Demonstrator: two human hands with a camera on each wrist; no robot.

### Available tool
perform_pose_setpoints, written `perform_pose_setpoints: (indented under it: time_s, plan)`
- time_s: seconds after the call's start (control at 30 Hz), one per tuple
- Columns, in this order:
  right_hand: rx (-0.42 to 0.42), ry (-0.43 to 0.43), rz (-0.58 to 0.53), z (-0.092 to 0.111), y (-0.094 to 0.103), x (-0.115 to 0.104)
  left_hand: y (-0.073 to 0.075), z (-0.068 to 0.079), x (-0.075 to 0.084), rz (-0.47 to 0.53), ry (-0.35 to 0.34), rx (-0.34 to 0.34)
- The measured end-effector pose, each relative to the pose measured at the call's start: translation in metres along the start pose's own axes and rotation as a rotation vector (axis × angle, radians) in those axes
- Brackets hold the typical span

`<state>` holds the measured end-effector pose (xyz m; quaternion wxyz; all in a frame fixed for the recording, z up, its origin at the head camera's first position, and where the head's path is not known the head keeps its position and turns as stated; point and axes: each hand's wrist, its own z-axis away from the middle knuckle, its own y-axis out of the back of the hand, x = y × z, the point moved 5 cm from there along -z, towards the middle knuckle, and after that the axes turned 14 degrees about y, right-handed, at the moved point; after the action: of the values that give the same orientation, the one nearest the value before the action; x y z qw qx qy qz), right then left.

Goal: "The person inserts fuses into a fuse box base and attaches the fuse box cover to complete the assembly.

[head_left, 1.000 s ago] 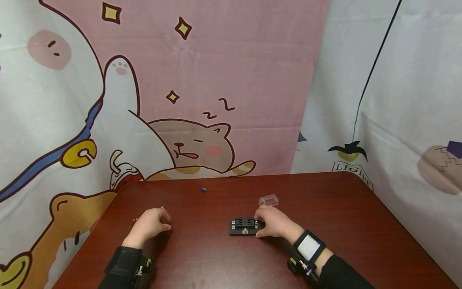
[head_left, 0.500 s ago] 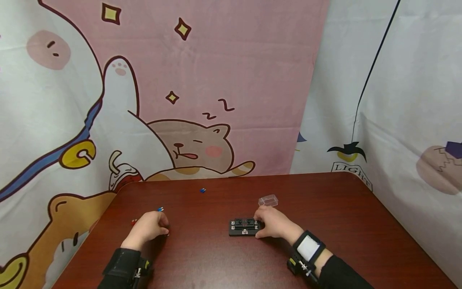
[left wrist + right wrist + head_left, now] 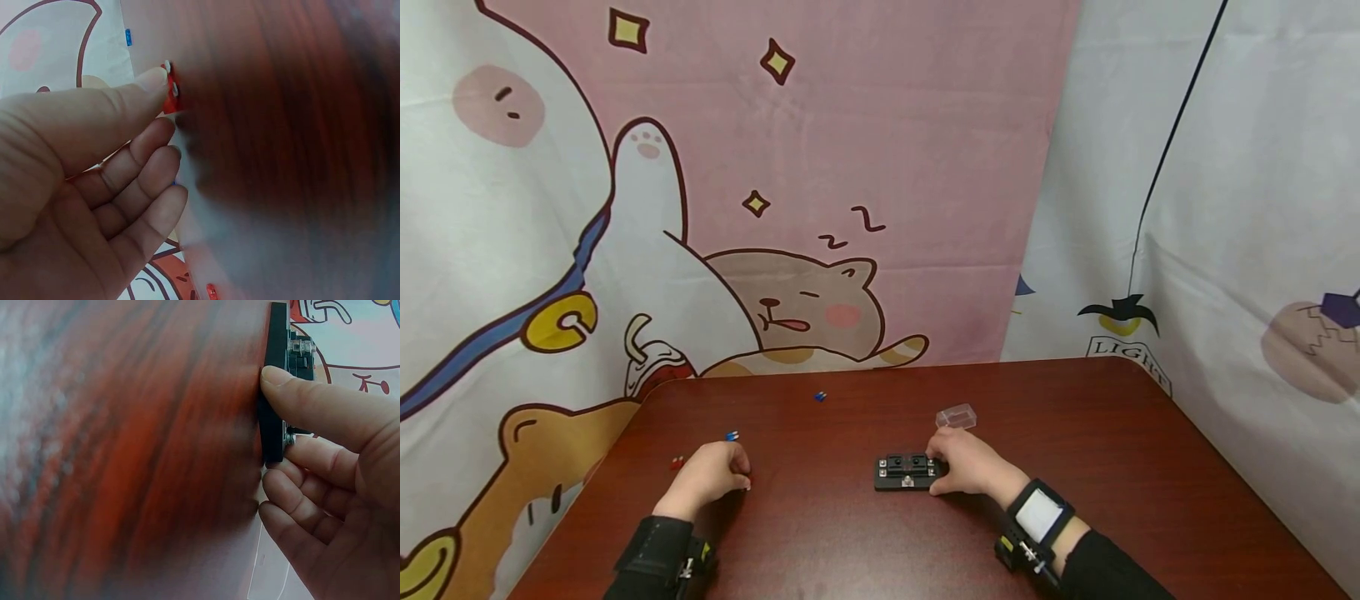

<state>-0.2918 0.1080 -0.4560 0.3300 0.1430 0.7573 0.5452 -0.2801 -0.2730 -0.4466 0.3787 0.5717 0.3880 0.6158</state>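
Observation:
My left hand [image 3: 709, 477] is low over the left part of the table. Between thumb and index finger it pinches a small red blade fuse [image 3: 170, 101], whose two metal prongs face the wrist camera. The other fingers are loosely bent. With thumb and fingers, my right hand [image 3: 976, 463] grips the right end of a black fuse block [image 3: 901, 472] with metal screw terminals, which lies on the table. Its right end is partly hidden by that hand. In the right wrist view the thumb [image 3: 300, 400] presses the block's near side edge.
A clear plastic cover [image 3: 957, 417] lies behind the right hand. One blue fuse [image 3: 732, 435] is just beyond the left hand, another blue fuse [image 3: 821, 397] nearer the far edge. Another red fuse [image 3: 677, 462] lies left of the left hand. A printed cloth hangs behind the table [image 3: 820, 533].
My left hand has drawn slightly back and left, uncovering the nearer blue fuse. My right hand stays on the fuse block.

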Motion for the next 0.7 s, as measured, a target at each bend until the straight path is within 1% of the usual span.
perform_pose_setpoints:
  time_s: [0.37, 0.7]
  plan:
    - [-0.003, 0.0, 0.003, -0.0003, -0.0006, 0.0004, -0.0001, 0.0009, -0.0001, 0.0, 0.011, 0.003]
    - [-0.004, -0.005, 0.002, -0.0003, 0.0008, -0.0005, -0.0013, -0.0019, 0.0005, -0.025, 0.022, -0.02]
